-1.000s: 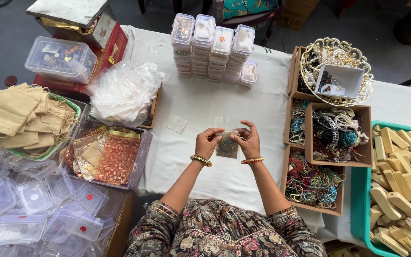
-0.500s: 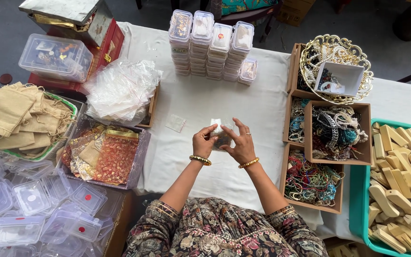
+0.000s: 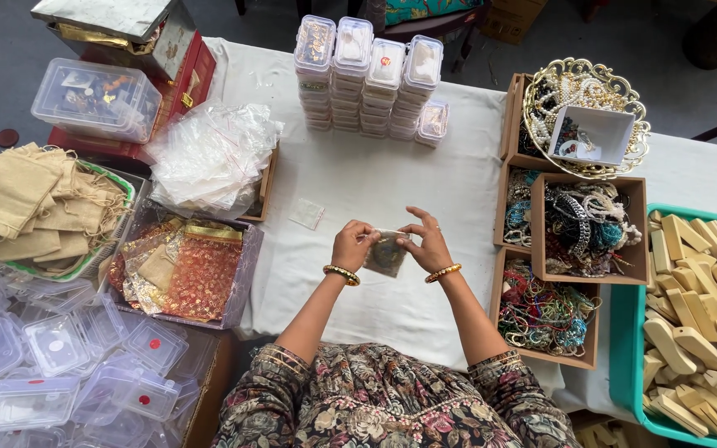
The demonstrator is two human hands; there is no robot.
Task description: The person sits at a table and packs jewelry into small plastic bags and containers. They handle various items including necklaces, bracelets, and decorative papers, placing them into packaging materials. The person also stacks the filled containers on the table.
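Observation:
Both my hands hold one small clear plastic pouch with a dark round piece of jewellery inside, a little above the white tablecloth. My left hand pinches the pouch's top left corner. My right hand pinches its top right corner, fingers spread. Each wrist wears a gold bangle. A second, empty small clear pouch lies flat on the cloth to the left of my hands.
Stacked clear jewellery boxes stand at the back. Wooden trays of bangles and necklaces and a gold wire basket sit right. A teal crate of wooden pieces is far right. Plastic bags, fabric pouches, jute bags and empty plastic boxes lie left.
Half a second ago my hands were lifted with a small white piece at the fingertips. Now they are lower and hold the pouch by its top edge.

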